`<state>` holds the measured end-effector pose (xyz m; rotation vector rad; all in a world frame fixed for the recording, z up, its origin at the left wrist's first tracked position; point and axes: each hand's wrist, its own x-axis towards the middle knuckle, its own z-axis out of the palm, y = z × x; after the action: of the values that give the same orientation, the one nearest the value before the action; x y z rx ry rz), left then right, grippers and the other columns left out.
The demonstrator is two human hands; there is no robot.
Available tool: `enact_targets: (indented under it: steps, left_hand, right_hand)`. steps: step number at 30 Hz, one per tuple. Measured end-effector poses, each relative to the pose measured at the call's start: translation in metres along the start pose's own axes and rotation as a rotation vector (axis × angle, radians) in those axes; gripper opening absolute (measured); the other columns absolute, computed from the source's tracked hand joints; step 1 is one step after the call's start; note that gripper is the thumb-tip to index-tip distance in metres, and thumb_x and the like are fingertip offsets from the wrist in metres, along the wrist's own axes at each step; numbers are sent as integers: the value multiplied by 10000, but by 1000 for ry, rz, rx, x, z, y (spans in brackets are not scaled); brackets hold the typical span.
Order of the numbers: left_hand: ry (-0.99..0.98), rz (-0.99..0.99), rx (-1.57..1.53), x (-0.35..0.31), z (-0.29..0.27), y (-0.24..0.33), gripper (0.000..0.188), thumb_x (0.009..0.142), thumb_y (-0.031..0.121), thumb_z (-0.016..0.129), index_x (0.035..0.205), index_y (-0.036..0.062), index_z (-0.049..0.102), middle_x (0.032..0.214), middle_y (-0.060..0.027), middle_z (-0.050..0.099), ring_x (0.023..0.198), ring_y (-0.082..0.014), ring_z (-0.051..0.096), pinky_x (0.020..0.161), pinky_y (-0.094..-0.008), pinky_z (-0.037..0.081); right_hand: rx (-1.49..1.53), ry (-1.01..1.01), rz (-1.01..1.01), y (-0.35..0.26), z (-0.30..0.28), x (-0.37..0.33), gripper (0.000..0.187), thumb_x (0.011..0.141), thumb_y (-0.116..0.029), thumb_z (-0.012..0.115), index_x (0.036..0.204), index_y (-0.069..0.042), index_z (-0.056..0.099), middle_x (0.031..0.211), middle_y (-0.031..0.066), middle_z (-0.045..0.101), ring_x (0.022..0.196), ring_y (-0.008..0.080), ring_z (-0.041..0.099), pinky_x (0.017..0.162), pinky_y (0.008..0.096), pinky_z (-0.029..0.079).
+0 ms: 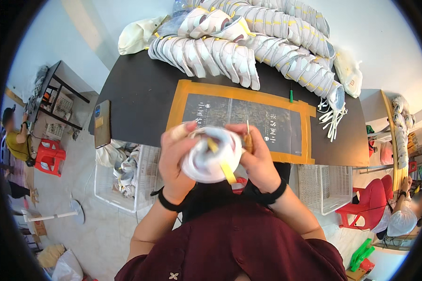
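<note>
A white shoe upper (210, 169) with yellow tabs is held in front of me, over the near edge of the table; it is smeared by motion. My left hand (174, 161) is closed around its left side. My right hand (260, 164) is closed on a small awl (249, 142) with a wooden handle, its thin metal point up, and its fingers rest against the upper's right side. Beyond my hands lies a dark printed sheet (211, 110), its edges fixed to the table with orange-brown tape.
Long nested rows of shoe uppers (204, 58) fill the table's far side. White laces (332, 119) hang near a green-handled tool (291, 96). A phone (102, 124) lies at the left edge. White crates (136, 185) (324, 187) stand below. People sit at both sides.
</note>
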<state>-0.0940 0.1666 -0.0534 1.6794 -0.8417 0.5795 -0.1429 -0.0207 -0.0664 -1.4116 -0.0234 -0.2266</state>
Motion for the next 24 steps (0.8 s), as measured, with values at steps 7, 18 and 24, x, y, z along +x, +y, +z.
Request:
enact_targets:
  steps: [7,18,24]
  left_hand:
    - [-282,245,158,11,-13,33,530,794,-38,698,1287,121,583,1436,-150,414,1283,-319,444,1017,-417,439]
    - [-38,-1038,-980,-8,9,27,218,1019,219,485,1134,49,558,994,-26,629,896,-96,600,793,-258,488]
    - [-97,-1111,-971,-4,19,31,199,1021,284,497,977,99,558,875,32,592,750,-18,543,641,-190,463]
  right_hand:
    - [844,-433,501,-20,-24,-17,340,950,-345,610,1143,-71,548,942,-2,615,633,5,467,594,185,406]
    - [470,-237,319,-16,-30,-29,207,908,-162,681,1036,-80,541,918,-29,608,806,40,551,721,219,471]
    - [751,-342,447,-15,-25,-40,611,833,-192,749,1342,-21,457,1174,71,619,1015,143,614,851,280,491]
